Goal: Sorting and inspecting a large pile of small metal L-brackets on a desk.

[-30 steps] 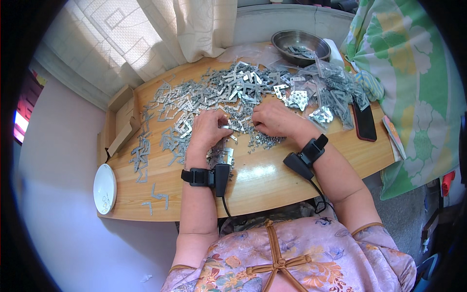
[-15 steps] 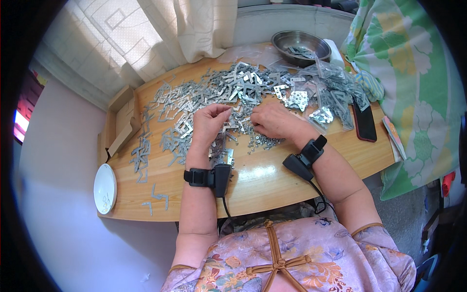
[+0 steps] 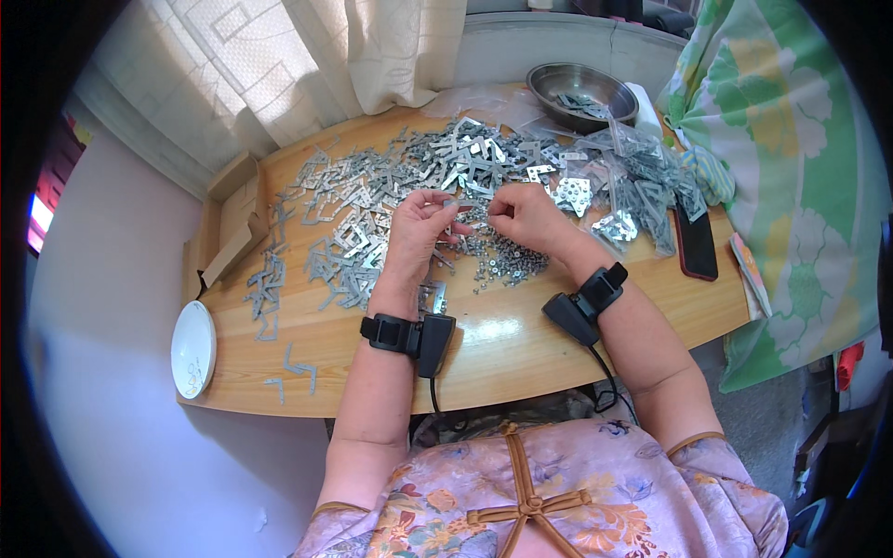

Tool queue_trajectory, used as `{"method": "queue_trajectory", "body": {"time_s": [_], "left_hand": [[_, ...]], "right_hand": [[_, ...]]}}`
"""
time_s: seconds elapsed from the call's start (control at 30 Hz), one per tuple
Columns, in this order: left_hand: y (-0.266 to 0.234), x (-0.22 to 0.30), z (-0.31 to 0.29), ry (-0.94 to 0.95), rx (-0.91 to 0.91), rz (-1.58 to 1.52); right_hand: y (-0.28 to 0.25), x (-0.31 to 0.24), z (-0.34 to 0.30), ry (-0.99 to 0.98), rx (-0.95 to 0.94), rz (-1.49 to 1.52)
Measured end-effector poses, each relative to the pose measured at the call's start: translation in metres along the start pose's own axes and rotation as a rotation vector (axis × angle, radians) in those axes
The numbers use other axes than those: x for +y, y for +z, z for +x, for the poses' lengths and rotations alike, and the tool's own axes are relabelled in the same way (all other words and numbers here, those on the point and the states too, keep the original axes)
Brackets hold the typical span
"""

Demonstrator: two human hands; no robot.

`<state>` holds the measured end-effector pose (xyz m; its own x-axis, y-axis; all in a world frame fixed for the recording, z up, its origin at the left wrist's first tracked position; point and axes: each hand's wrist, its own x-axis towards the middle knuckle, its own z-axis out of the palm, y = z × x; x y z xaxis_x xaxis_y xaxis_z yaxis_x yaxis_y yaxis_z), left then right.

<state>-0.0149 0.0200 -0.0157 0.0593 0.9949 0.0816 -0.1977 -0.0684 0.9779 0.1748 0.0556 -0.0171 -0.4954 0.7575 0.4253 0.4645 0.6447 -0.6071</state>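
Observation:
Over the middle of the table, my left hand (image 3: 419, 232) has thumb and forefinger pinched on a small grey metal piece (image 3: 454, 203); its exact kind is too small to tell. Close to its right, my right hand (image 3: 532, 219) is closed with fingertips together and pointing at the left hand. What it holds, if anything, is hidden. Below and between the hands lies a pile of small nuts or screws (image 3: 507, 265). A large heap of flat grey metal brackets (image 3: 367, 177), many L-shaped, spreads behind and left of them.
At the back right stands a steel bowl (image 3: 584, 93) with metal pieces inside, near clear plastic bags of parts (image 3: 642, 177). A dark phone (image 3: 696, 244) lies at the right. An open cardboard box (image 3: 231, 219) and a white plate (image 3: 193, 349) stand along the left edge.
My right hand has lifted away from the pile of small parts and turned toward my left hand. The left hand has shifted slightly right, and the small metal piece shows more plainly.

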Motion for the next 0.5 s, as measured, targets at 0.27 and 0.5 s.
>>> {"method": "queue_trajectory", "body": {"time_s": [0.27,0.5], "left_hand": [[0.003,-0.002,-0.001,-0.032,-0.032,-0.006],[0.006,-0.003,-0.004,-0.024,0.022,0.003]], "right_hand": [[0.003,-0.004,0.002,0.102,0.145,0.442],[0.001,-0.01,0.003,0.114,0.128,0.295]]}}
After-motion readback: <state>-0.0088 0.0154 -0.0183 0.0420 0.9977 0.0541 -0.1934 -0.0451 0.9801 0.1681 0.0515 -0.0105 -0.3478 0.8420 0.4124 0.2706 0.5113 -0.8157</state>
